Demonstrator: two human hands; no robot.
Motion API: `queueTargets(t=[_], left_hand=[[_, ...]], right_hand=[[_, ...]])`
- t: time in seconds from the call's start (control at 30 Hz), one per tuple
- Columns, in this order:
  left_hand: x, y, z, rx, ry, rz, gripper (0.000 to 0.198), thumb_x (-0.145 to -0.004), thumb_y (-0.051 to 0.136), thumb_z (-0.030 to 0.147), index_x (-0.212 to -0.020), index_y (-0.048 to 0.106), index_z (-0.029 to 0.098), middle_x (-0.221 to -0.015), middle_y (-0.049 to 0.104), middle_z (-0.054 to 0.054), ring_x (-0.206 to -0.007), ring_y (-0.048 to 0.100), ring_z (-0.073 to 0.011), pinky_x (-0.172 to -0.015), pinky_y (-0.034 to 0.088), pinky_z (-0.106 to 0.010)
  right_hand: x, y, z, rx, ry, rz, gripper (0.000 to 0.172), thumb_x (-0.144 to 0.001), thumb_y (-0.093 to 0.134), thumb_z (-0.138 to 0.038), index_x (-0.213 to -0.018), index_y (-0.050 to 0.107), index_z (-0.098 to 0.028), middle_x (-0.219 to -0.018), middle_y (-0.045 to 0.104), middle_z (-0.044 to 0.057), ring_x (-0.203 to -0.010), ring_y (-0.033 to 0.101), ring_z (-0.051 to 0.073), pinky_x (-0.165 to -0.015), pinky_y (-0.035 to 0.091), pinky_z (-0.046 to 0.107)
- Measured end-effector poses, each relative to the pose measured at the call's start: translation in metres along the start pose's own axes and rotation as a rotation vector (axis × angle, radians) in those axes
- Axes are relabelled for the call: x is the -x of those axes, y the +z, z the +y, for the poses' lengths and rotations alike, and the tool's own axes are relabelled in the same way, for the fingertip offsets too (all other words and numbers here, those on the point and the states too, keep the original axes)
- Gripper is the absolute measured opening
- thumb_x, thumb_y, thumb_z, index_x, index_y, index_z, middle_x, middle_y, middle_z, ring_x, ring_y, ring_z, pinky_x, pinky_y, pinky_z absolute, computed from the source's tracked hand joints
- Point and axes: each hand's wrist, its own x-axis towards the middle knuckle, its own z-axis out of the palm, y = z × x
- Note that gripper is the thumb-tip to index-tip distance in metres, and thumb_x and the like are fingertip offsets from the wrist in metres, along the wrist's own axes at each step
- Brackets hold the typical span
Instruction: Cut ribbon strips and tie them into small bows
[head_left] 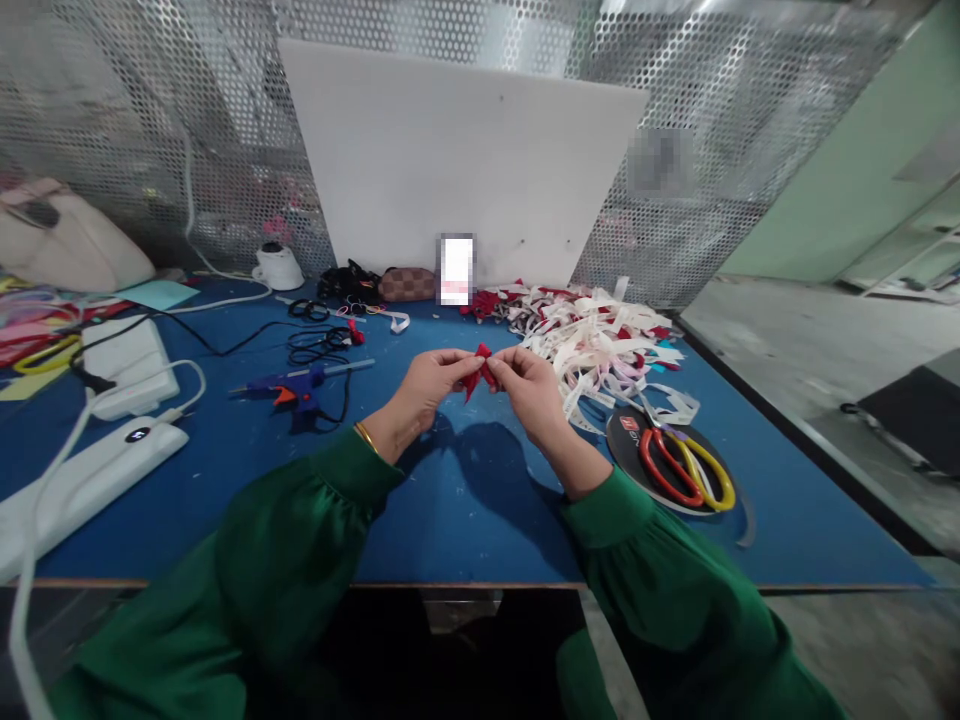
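Observation:
A small piece of red ribbon (pixel 481 352), folded somewhat like a bow, is held up between both hands above the blue table. My left hand (pixel 435 380) pinches its left side between thumb and fingers. From the other side, my right hand (pixel 525 383) grips it with thumb and forefinger, close to the left fingertips. Part of the ribbon is hidden behind the fingers. Beyond the right hand lies a heap of white, pink and red ribbon scraps (pixel 600 335). A blue glue gun (pixel 300 388) rests on the table to the left of my left hand.
Red- and yellow-handled scissors (pixel 679 465) lie on a dark ribbon spool (pixel 626 440) at right. White power strips (pixel 112 470) and cables are at left. A white board (pixel 465 160) stands behind, with a lit phone (pixel 456 268) before it. The blue table (pixel 465 530) has a front edge.

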Motion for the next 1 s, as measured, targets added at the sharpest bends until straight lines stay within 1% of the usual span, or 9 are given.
queueTargets(t=[0.07, 0.2, 0.4, 0.47, 0.57, 0.67, 0.77, 0.9, 1.0], left_hand=[[-0.0004, 0.0011, -0.001, 0.035, 0.03, 0.026, 0.035, -0.052, 0.089, 0.04, -0.069, 0.073, 0.013, -0.066, 0.065, -0.002, -0.062, 0.054, -0.0107, -0.063, 0.042, -0.026], [-0.0013, 0.002, -0.0019, 0.1, -0.014, 0.025, 0.033, -0.049, 0.088, 0.036, -0.066, 0.071, 0.013, -0.066, 0.066, -0.003, -0.063, 0.057, -0.0124, -0.062, 0.043, -0.027], [0.0005, 0.0023, 0.0036, -0.067, 0.089, 0.091, 0.026, -0.054, 0.086, 0.033, -0.068, 0.073, 0.015, -0.066, 0.069, -0.002, -0.062, 0.057, -0.012, -0.065, 0.045, -0.027], [0.0021, 0.003, 0.004, -0.137, 0.115, 0.078, 0.022, -0.057, 0.083, 0.032, -0.066, 0.073, 0.015, -0.063, 0.068, -0.002, -0.059, 0.055, -0.0114, -0.062, 0.044, -0.026], [0.0041, 0.0048, 0.003, -0.241, 0.158, 0.012, 0.02, -0.062, 0.081, 0.033, -0.065, 0.073, 0.015, -0.056, 0.063, -0.001, -0.051, 0.049, -0.0101, -0.054, 0.039, -0.026], [0.0047, 0.0062, 0.0027, -0.176, 0.163, 0.0, 0.031, -0.068, 0.078, 0.046, -0.071, 0.073, 0.016, -0.058, 0.063, -0.002, -0.052, 0.049, -0.0106, -0.053, 0.038, -0.026], [0.0051, 0.0064, 0.0031, -0.068, 0.084, 0.002, 0.044, -0.072, 0.072, 0.06, -0.072, 0.071, 0.016, -0.062, 0.064, -0.003, -0.055, 0.051, -0.0114, -0.056, 0.041, -0.026], [0.0051, 0.0063, 0.0002, -0.12, 0.077, -0.018, 0.035, -0.065, 0.081, 0.049, -0.068, 0.072, 0.015, -0.063, 0.064, -0.002, -0.057, 0.05, -0.0103, -0.057, 0.038, -0.025], [0.0033, 0.0068, -0.0034, -0.13, 0.136, 0.056, 0.029, -0.064, 0.08, 0.043, -0.068, 0.073, 0.015, -0.064, 0.066, -0.002, -0.059, 0.051, -0.011, -0.06, 0.039, -0.025]], right_hand=[[0.0007, 0.0012, 0.0021, 0.014, -0.001, -0.035, 0.022, -0.078, 0.067, -0.039, -0.07, 0.059, -0.02, -0.056, 0.057, -0.003, -0.052, 0.051, 0.012, -0.055, 0.039, 0.027], [0.0003, -0.0002, 0.0038, 0.033, 0.0, -0.12, 0.021, -0.077, 0.066, -0.038, -0.068, 0.058, -0.02, -0.055, 0.055, -0.004, -0.051, 0.049, 0.011, -0.055, 0.038, 0.027], [-0.0047, -0.0075, 0.0026, 0.011, 0.083, 0.006, 0.027, -0.077, 0.068, -0.046, -0.075, 0.065, -0.019, -0.067, 0.063, -0.001, -0.063, 0.058, 0.013, -0.063, 0.043, 0.027], [-0.0039, -0.0068, 0.0019, 0.005, 0.055, -0.009, 0.027, -0.075, 0.07, -0.046, -0.08, 0.068, -0.019, -0.069, 0.064, -0.001, -0.066, 0.058, 0.013, -0.064, 0.043, 0.027], [-0.0023, -0.0045, 0.0026, 0.007, 0.012, 0.003, 0.021, -0.073, 0.072, -0.039, -0.073, 0.067, -0.018, -0.062, 0.061, -0.002, -0.06, 0.052, 0.012, -0.06, 0.04, 0.026], [-0.0034, -0.004, 0.0046, -0.045, -0.011, 0.075, 0.018, -0.073, 0.071, -0.035, -0.067, 0.065, -0.019, -0.058, 0.059, -0.003, -0.056, 0.049, 0.011, -0.057, 0.038, 0.026], [-0.0053, -0.0046, 0.0057, -0.125, -0.01, 0.127, 0.017, -0.072, 0.072, -0.035, -0.068, 0.066, -0.02, -0.058, 0.059, -0.003, -0.056, 0.049, 0.011, -0.058, 0.039, 0.026], [-0.0031, -0.0028, 0.0042, -0.155, 0.016, 0.108, 0.019, -0.07, 0.074, -0.037, -0.068, 0.067, -0.019, -0.06, 0.061, -0.002, -0.058, 0.05, 0.011, -0.059, 0.041, 0.027], [0.0003, 0.0, 0.0026, -0.168, 0.023, 0.071, 0.019, -0.069, 0.074, -0.036, -0.065, 0.067, -0.019, -0.059, 0.061, -0.002, -0.058, 0.051, 0.011, -0.06, 0.041, 0.027]])
